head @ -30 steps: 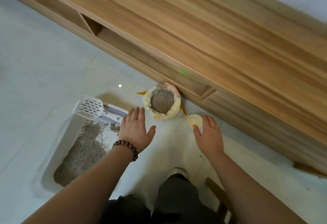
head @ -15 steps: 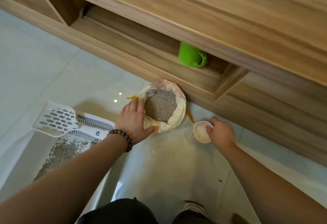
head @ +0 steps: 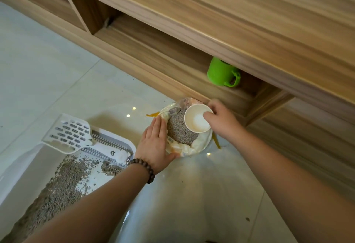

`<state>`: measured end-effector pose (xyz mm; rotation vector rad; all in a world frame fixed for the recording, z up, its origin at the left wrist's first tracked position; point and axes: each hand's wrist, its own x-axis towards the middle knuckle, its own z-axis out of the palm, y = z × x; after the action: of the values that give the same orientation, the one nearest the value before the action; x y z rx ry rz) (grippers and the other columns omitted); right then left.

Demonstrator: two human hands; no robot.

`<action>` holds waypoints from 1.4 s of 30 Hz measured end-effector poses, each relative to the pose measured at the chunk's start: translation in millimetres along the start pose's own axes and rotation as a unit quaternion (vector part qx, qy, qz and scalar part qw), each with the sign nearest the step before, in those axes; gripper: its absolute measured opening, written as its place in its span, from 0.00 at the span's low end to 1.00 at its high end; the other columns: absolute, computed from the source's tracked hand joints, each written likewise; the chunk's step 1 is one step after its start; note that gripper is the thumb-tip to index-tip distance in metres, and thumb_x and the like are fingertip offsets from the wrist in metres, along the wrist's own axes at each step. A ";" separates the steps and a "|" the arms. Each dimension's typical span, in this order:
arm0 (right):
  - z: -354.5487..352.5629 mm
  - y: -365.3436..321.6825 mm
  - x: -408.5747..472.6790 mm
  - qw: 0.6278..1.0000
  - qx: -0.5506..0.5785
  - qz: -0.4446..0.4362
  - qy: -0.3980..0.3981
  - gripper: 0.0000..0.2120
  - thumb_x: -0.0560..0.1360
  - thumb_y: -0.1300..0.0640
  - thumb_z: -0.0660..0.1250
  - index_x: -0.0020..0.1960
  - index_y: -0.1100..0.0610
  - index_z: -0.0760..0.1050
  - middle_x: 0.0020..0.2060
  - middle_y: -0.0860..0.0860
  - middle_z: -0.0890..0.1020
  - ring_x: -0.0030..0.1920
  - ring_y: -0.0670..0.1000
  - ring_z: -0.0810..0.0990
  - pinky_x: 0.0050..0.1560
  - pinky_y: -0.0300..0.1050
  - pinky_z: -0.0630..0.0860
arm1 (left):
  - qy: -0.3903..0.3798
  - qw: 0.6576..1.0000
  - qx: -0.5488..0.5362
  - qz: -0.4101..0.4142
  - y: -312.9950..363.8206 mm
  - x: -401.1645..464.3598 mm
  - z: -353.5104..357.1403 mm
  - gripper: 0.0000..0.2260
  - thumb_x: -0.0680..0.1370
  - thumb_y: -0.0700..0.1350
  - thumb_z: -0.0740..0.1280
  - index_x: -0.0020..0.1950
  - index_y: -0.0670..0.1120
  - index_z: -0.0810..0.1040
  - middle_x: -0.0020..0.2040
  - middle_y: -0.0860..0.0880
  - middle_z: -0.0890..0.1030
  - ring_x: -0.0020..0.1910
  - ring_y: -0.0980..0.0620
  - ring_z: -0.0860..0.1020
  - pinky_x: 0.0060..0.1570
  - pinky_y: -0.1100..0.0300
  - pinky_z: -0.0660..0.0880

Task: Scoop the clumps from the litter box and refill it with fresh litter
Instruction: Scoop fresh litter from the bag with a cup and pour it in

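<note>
The open litter bag sits on the floor, hard against the foot of the wooden cabinet, its rolled-down mouth showing a bed of grey granules. The left hand lies flat with straight fingers against the bag's near-left side, thumb hooked under the rolled rim, steadying it and not gripping. The right hand pinches the far rim of a small white paper cup, which is tilted over the granules and looks empty. The cup is probably light and thin-walled, so a hard squeeze at the rim would buckle it once loaded; fingers round the wall lower down would likely carry a full scoop better. The bag is soft and slumps, and judging by its fill it is heavy enough to stay put, but its rolled edge could fold in when the cup digs, which is why bracing it at the side makes sense. The litter itself is loose and pours freely, so grains will scatter if the cup is overfilled or tipped on the way. The litter box stands on the floor to the left, thinly covered, with the slotted white scoop resting on its far rim. A green mug stands in the cabinet's open shelf.
</note>
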<state>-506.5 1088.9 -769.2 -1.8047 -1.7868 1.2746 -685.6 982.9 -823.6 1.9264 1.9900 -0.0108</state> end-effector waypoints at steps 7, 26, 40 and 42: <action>35.4 12.2 11.0 0.949 -0.221 -0.196 0.106 0.24 0.67 0.32 0.64 0.55 0.47 0.78 0.53 0.55 0.73 0.54 0.56 0.73 0.55 0.47 0.71 | 0.008 1.000 -0.013 -0.008 -2.2 1.4 0.5 0.51 0.71 0.67 0.63 0.76 0.40 0.36 0.77 0.43 0.38 0.77 0.48 0.41 0.75 0.53 0.45; 45.4 25.8 8.1 0.922 -0.310 -0.218 0.079 0.32 0.67 0.43 0.72 0.68 0.52 0.71 0.67 0.58 0.69 0.64 0.60 0.68 0.62 0.52 0.70 | 0.008 0.999 -0.052 0.003 -6.9 0.4 1.6 0.51 0.71 0.65 0.67 0.76 0.42 0.36 0.78 0.45 0.38 0.77 0.50 0.43 0.75 0.56 0.46; 59.2 17.6 0.9 0.984 -0.166 -0.067 0.011 0.32 0.65 0.41 0.73 0.66 0.50 0.73 0.62 0.54 0.74 0.63 0.54 0.72 0.62 0.47 0.71 | 0.017 0.997 -0.082 0.002 -6.3 0.5 2.0 0.51 0.70 0.62 0.69 0.77 0.41 0.40 0.78 0.45 0.41 0.77 0.50 0.45 0.75 0.57 0.47; 50.6 13.7 5.0 0.995 -0.095 -0.033 -0.005 0.30 0.65 0.42 0.75 0.64 0.51 0.75 0.61 0.52 0.77 0.61 0.51 0.74 0.60 0.44 0.72 | 0.020 0.996 -0.083 0.004 -6.8 0.7 1.4 0.51 0.70 0.62 0.70 0.77 0.41 0.40 0.78 0.45 0.41 0.77 0.49 0.46 0.75 0.57 0.47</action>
<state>-536.0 1072.6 -809.6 -1.8202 -2.0170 1.1236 -691.8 982.8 -826.8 1.8432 1.9420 0.1908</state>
